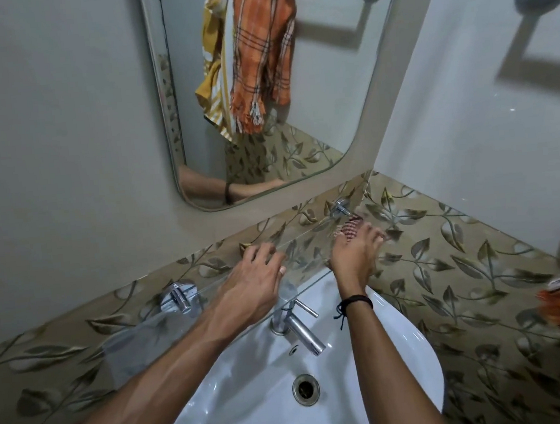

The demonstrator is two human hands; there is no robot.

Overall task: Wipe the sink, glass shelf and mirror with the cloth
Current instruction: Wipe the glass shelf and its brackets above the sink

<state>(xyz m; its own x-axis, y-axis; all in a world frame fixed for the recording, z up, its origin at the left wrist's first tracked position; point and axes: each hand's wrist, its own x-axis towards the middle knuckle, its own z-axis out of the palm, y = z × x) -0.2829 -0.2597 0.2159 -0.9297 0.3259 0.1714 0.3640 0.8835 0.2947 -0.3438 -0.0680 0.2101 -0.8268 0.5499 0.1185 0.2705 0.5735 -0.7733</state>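
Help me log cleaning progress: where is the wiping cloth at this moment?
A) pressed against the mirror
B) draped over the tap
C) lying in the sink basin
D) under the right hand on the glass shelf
D: the cloth shows beneath the spread fingers of the right hand, at the right end of the glass shelf, near the corner bracket.

Your cloth (349, 229) was checked red and white, your sink (250, 419) white. The tiles (448, 264) wore olive leaves on beige. The mirror (328, 87) showed you an orange plaid towel (259, 43). Your wristband (355, 302) was black.
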